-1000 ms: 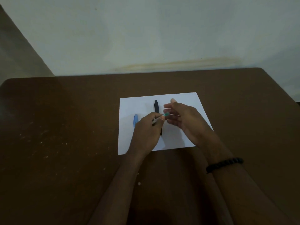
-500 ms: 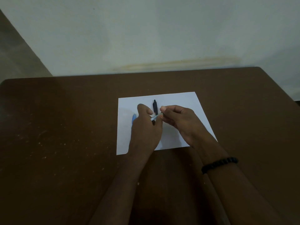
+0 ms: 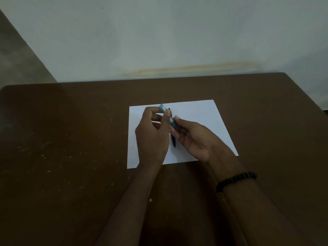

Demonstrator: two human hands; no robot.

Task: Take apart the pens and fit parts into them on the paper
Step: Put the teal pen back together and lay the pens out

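Both hands, the left hand (image 3: 152, 137) and right hand (image 3: 193, 137), pinch 1 light, stiff teal pen (image 3: 167, 115) above the paper (image 3: 204, 118) (likely slippery), best gripped near its ends.

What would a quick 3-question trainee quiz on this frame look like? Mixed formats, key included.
1. True or false: the black pen lies on the white paper.
2. Which wrist wears the beaded bracelet? A) left B) right
3. Fill in: both hands hold the ____ pen barrel above the paper.

Key: 1 true. 2 B. 3 teal; the left hand pinches its upper part and the right hand its lower end.
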